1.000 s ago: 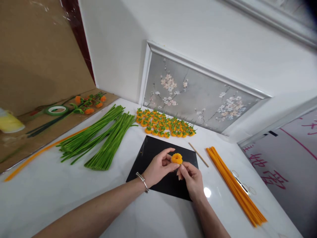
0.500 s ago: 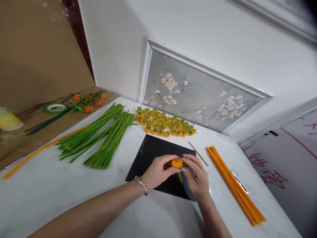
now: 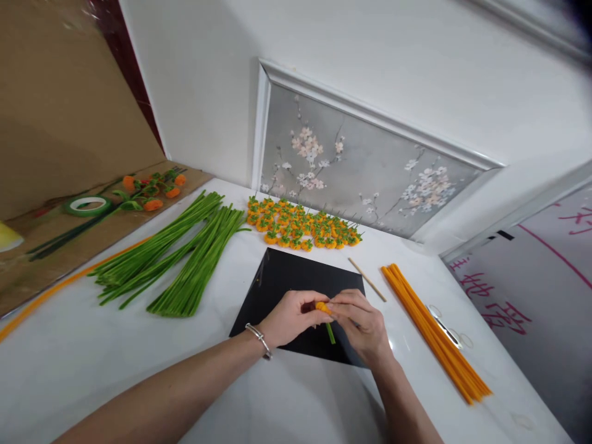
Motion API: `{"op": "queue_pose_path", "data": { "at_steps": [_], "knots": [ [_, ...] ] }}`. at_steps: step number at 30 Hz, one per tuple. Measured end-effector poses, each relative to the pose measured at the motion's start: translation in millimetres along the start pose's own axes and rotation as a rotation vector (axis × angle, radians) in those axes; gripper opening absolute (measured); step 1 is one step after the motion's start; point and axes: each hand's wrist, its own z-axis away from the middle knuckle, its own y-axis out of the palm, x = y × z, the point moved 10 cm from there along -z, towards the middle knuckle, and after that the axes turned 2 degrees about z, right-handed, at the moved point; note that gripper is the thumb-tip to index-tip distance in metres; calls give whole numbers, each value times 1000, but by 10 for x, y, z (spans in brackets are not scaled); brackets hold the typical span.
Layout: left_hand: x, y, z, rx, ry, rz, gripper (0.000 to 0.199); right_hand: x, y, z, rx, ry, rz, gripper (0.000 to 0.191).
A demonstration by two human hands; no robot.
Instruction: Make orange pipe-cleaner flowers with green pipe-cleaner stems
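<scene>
Over a black mat (image 3: pixel 282 271), my left hand (image 3: pixel 291 317) pinches a small orange fuzzy piece (image 3: pixel 322 306) between thumb and fingers. My right hand (image 3: pixel 361 320) closes its fingertips on the right side of that same piece, partly covering it. Below the hands a short green stem piece (image 3: pixel 330 333) shows against the mat. Behind the mat, several small orange pieces with green tops (image 3: pixel 300 225) stand in rows. Bundles of green fuzzy stems (image 3: pixel 194 265) lie to the left, and a bundle of orange stems (image 3: pixel 435 333) lies to the right.
A thin stick (image 3: pixel 367 279) and scissors (image 3: pixel 444 327) lie on the white table (image 3: pixel 208 382). On the left cardboard are green tape (image 3: pixel 87 205), finished orange-and-green sprigs (image 3: pixel 152 191) and a yellow container (image 3: pixel 8 237). A framed floral panel (image 3: pixel 351 154) is behind.
The right fingers have closed in on the orange piece, covering more of it. The camera view has shifted slightly, moving the table items a little left in the picture.
</scene>
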Motion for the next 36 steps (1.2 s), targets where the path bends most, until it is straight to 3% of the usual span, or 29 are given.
{"op": "queue_pose_path", "data": {
  "at_steps": [3, 10, 17, 20, 24, 28, 30, 33, 36],
  "knots": [
    [-82, 9, -3, 6, 47, 24, 24, -68, -4, 22, -2, 39, -1, 20],
    [-198, -28, 32, -6, 129, 59, 29, -491, -89, 187, -95, 314, -108, 30],
    [-175, -16, 49, -11, 148, -16, 33, -297, -59, 117, -95, 237, -55, 10],
    [-158, 0, 46, -20, 131, -21, 29, -263, -51, 109, -110, 230, -53, 10],
    [-184, 1, 45, -28, 141, -20, 28, -314, -60, 135, -135, 261, -92, 9],
    [-207, -45, 37, -54, 171, -30, 30, -512, -124, 214, -213, 401, -198, 19],
    [-200, -97, 29, -88, 180, -15, 30, -635, -80, 259, -199, 504, -275, 26],
    [-179, -169, 16, -130, 180, 32, 30, -756, 133, 316, -76, 640, -420, 37],
    [-152, -196, 5, -146, 169, 45, 31, -797, 301, 366, 4, 703, -453, 38]
  ]
}}
